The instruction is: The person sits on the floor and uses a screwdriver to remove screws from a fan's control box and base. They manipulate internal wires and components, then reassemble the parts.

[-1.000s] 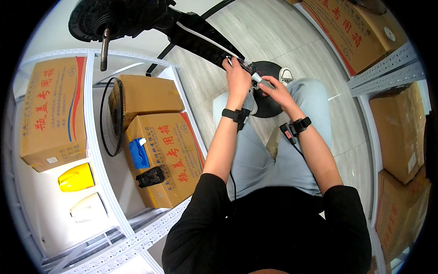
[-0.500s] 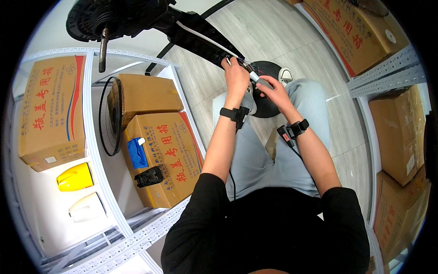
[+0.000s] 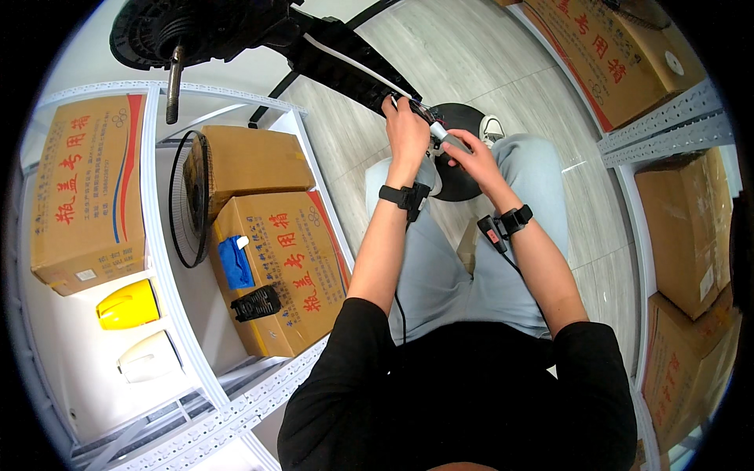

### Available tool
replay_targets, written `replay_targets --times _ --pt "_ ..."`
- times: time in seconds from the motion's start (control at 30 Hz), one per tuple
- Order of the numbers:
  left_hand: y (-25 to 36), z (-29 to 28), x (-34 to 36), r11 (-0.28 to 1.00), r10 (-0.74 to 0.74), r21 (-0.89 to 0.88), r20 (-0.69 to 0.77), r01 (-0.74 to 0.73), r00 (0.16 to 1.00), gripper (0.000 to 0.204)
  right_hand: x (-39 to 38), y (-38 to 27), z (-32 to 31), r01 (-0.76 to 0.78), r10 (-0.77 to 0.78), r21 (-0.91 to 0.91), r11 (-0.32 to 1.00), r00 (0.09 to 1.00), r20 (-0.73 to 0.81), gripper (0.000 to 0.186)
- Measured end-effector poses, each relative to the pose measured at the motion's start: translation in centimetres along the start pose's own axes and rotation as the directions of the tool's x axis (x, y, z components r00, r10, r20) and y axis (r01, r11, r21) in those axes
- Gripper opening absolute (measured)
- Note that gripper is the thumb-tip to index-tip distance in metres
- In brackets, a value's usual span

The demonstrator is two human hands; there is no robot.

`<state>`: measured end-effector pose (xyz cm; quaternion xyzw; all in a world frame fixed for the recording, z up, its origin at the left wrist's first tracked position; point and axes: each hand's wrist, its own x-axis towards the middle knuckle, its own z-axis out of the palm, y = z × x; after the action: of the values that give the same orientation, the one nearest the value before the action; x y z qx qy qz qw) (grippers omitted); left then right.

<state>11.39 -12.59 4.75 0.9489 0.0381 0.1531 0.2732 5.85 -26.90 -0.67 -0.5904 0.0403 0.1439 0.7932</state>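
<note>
My left hand point(image 3: 406, 129) has its fingers bent round the lower end of a long black stand section point(image 3: 349, 69), which has a white cable along it and small thin wires at its end. What those fingers grip is partly hidden. My right hand point(image 3: 469, 157) holds a grey and silver cylindrical tool point(image 3: 446, 136), whose silver end points into the wiring beside my left fingers. Above at the left is a black motor housing point(image 3: 133, 35) with a threaded metal shaft point(image 3: 174, 86). A round black base point(image 3: 463, 188) lies on the floor between my legs, under my shoes.
A white metal rack point(image 3: 155, 173) at left holds cardboard boxes point(image 3: 86, 188), a black fan guard point(image 3: 203, 235), a blue item point(image 3: 236, 263), a black part point(image 3: 255, 304), yellow point(image 3: 128, 304) and white point(image 3: 149, 355) covers. More boxes point(image 3: 679, 235) on racks line the right.
My hands stay at the wiring, with the right hand and tool shifted very slightly. The black housing and rack appear a little further left in view.
</note>
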Motion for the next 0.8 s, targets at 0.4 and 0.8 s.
replay_targets --times 0.4,0.8 --pt "-0.3 -0.2 0.0 1.000 0.013 -0.024 -0.033 -0.013 0.999 0.034 0.0 0.2 0.1 0.004 -0.004 0.011 1.000 1.000 0.008 0.040" --pt "-1.2 -0.2 0.4 0.998 0.037 -0.043 -0.061 -0.040 0.997 0.032 0.0 0.3 0.2 0.078 -0.079 -0.055 0.995 0.997 -0.023 0.041"
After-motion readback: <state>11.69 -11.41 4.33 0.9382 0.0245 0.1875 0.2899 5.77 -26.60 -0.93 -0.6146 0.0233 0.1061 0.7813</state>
